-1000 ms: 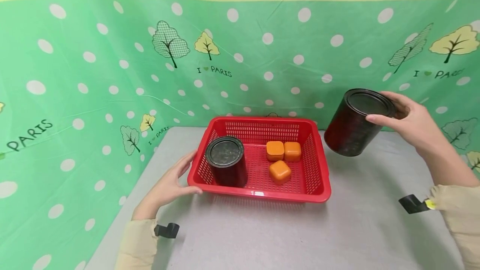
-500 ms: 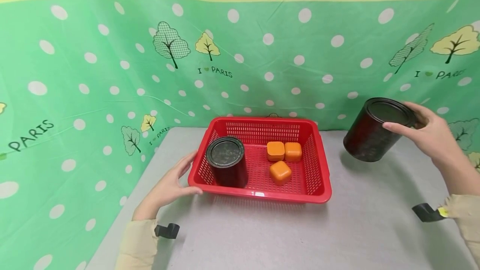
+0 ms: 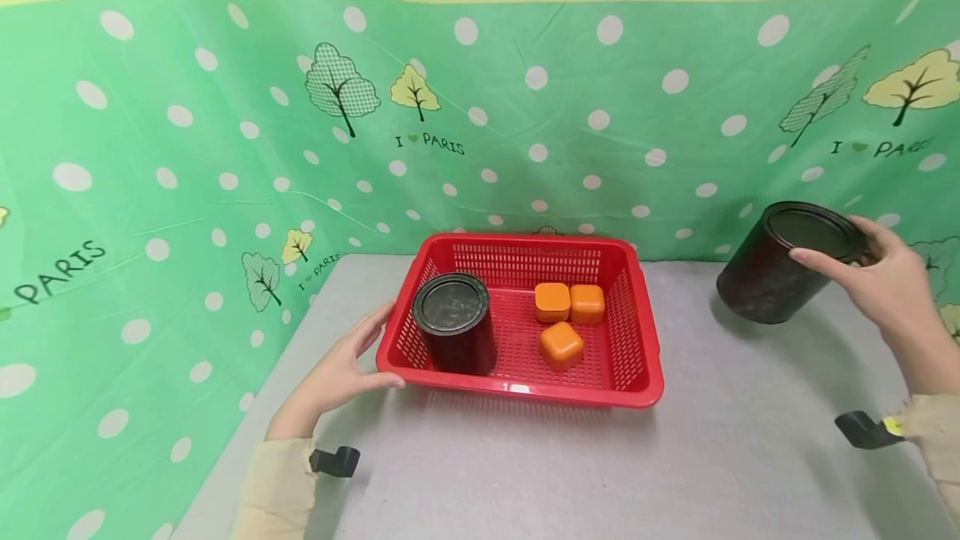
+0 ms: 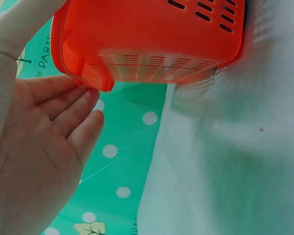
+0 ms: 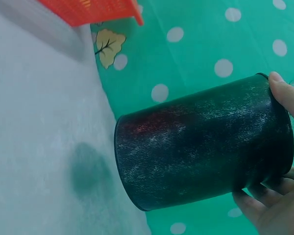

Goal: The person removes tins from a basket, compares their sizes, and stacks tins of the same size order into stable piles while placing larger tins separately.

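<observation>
My right hand (image 3: 892,277) grips a black lidded can (image 3: 780,269) round its top rim, the thumb on one side and the fingers on the other. The can tilts a little above the table at the right; in the right wrist view its shadow lies apart from its bottom edge. At the left end of a red plastic basket (image 3: 525,392), my left hand (image 3: 337,369) touches the rim with nearly straight fingers, as the left wrist view also shows. A second black can (image 3: 453,323) stands upright inside the basket, beside several orange rounded blocks (image 3: 561,346).
The grey-white table (image 3: 525,473) runs up to a green dotted curtain (image 3: 540,123) at the back and left. A black wrist strap piece (image 3: 337,461) sticks out from the left sleeve, and a similar piece (image 3: 866,430) from the right.
My right hand has carried the black can rightward and somewhat lower, away from the basket. My left hand, the basket and its contents stay in place.
</observation>
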A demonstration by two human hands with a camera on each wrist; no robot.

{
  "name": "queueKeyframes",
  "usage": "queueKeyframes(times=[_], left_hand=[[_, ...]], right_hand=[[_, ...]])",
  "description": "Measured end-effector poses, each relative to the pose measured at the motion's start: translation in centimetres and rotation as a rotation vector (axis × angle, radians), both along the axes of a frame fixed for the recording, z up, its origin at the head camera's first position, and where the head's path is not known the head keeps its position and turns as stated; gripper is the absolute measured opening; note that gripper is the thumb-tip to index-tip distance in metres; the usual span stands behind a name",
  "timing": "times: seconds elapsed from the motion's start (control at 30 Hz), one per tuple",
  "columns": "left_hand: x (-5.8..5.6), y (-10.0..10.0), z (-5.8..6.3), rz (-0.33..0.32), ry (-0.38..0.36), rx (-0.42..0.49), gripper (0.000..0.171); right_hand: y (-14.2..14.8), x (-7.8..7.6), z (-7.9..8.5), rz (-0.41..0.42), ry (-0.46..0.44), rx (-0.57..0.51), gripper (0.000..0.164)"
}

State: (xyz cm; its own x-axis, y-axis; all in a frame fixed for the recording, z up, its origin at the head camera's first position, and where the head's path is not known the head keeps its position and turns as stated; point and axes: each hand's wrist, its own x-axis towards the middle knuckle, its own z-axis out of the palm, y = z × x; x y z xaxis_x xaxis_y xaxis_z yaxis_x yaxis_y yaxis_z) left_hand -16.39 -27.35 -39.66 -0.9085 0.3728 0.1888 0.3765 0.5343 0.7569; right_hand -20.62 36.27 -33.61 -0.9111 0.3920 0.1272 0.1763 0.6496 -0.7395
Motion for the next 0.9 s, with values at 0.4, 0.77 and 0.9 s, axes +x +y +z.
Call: queueKeyframes(times=[0.4, 0.77, 0.9], left_hand=[[0.2, 0.0, 0.1, 0.013, -0.034, 0.001, 0.109], [0.1, 0.1, 0.1, 0.014, -0.039, 0.017, 0.108], [0.1, 0.0, 0.1, 0.015, -0.031, 0.012, 0.108]], right_hand=[[1.7, -0.2, -1.9, -0.085, -0.034, -0.047, 0.096], [2.8, -0.5, -3.4, -0.123, -0.058, -0.067, 0.097], [3.1, -0.5, -3.7, -0.125, -0.077, -0.056, 0.099]])
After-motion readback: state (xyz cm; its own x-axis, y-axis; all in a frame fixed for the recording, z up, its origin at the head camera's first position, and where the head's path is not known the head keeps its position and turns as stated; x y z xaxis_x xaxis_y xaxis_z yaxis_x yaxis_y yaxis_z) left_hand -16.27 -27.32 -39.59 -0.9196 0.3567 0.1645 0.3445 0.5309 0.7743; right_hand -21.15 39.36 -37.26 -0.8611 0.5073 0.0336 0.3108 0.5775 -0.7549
